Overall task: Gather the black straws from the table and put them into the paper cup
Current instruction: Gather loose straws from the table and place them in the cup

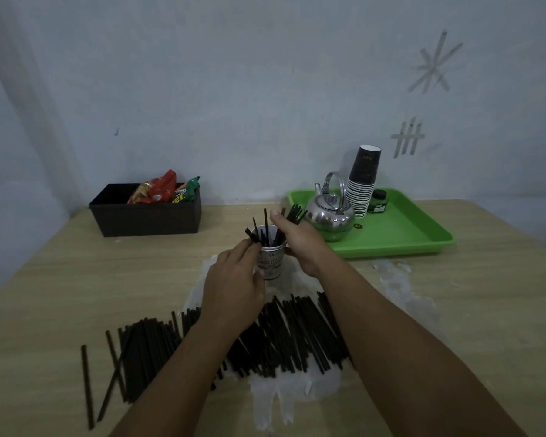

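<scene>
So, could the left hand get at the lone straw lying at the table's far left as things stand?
Probably yes. The lone straw lies apart with bare table around it, nothing over it. But the left hand is pinching straws at the paper cup, so it must release those first.

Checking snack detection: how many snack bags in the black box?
2. A red bag lies at the box's middle, a green bag at its right end. More may be hidden below the rim.

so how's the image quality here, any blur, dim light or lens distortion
Head view: dim, flat lighting with a bluish cast and no harsh glare, only a soft shine on the kettle; wide-angle bend curves the table edges; the print on the paper cup is soft, and the loose black straws blend into one dark mass.
</scene>
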